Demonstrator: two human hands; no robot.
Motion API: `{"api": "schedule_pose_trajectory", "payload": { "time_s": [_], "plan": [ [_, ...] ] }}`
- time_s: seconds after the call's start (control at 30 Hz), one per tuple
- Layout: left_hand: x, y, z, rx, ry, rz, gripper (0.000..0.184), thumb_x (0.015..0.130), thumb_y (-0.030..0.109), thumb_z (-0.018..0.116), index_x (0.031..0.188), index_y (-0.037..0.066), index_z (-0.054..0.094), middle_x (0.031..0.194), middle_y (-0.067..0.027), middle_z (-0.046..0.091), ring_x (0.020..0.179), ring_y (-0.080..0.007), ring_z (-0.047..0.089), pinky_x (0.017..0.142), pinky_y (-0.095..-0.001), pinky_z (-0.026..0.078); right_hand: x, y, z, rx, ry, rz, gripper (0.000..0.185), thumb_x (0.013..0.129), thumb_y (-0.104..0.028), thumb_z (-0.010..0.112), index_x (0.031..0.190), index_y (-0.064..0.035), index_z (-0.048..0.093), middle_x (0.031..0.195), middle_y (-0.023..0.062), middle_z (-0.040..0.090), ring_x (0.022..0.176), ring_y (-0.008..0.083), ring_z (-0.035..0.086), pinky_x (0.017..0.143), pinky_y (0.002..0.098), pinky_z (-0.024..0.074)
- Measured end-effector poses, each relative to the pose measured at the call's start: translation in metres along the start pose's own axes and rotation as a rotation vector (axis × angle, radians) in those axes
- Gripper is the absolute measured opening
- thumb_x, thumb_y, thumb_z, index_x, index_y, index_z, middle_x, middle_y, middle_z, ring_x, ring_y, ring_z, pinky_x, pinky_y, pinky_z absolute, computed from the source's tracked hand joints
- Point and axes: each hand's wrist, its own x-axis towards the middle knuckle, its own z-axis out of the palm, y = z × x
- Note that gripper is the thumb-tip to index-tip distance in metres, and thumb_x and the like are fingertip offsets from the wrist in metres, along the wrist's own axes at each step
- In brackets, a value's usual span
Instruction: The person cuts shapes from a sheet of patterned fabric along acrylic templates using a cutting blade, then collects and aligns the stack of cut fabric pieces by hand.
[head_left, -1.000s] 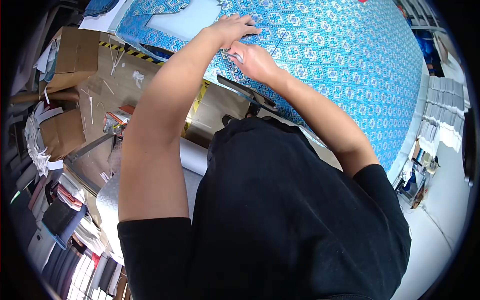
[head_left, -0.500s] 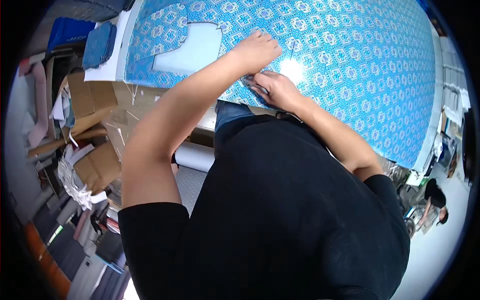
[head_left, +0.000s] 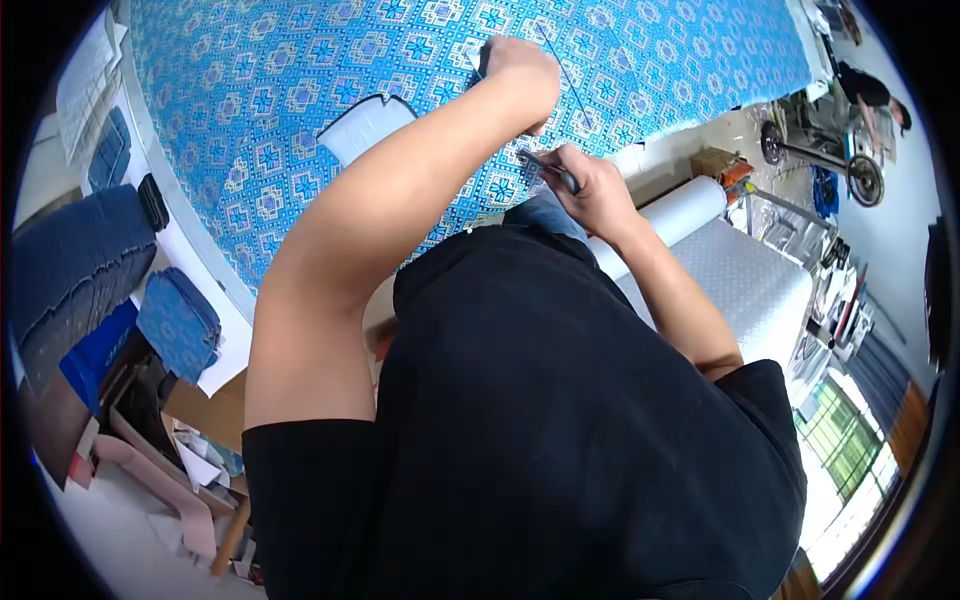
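Observation:
Blue patterned fabric [head_left: 330, 55] covers the table under my hands. My right hand [head_left: 597, 195] grips dark-handled scissors [head_left: 560, 172] near the fabric's front edge, the blades pointing left over the cloth. Farther up the cloth, my left hand [head_left: 522, 75] is bent over with curled fingers. By its fingertips shows a small dark shape [head_left: 483, 65], and I cannot make out what it is. A thin dark line [head_left: 568, 75] runs across the fabric to the right of that hand. Left of my forearm, a dark-edged opening in the cloth shows a pale surface [head_left: 365, 128].
Stacked blue patterned pieces [head_left: 180, 322] lie at the table's left corner, beside a thick dark-blue fabric pile [head_left: 85, 255]. A white roll [head_left: 690, 208] is below the table on the right. Another person [head_left: 868, 95] is in the background at the upper right.
The view has turned, shifting the table leftward. The scissors now show clearly in my right hand, which has moved away from my left. My left hand sits farther up the cloth.

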Motion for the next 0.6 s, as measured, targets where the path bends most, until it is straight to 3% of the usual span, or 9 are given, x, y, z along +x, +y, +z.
{"api": "schedule_pose_trajectory", "payload": {
  "time_s": [0.2,0.6],
  "plan": [
    [0.007,-0.001,-0.013,0.010,-0.179,-0.008,0.077,0.065,0.044,0.098,0.128,0.009,0.071,0.129,-0.0120,0.072,0.118,-0.0328,0.069,0.100,-0.0490,0.054,-0.004,-0.020,0.012,-0.078,0.086,0.146,0.017,0.093,-0.012,0.074,0.099,-0.0047,0.059,0.097,0.0151,0.075,0.084,0.0396,0.071,0.070,0.0488,0.0546],
    [0.012,-0.007,-0.016,0.114,-0.168,0.073,0.068,0.063,0.050,0.097,0.118,0.014,0.078,0.114,-0.0051,0.078,0.105,-0.0272,0.075,0.088,-0.0433,0.058,0.012,-0.028,0.019,-0.209,0.063,0.231,0.020,0.093,-0.013,0.072,0.105,-0.0035,0.058,0.094,0.0192,0.072,0.086,0.0427,0.069,0.070,0.0519,0.0536]
  ]
}}
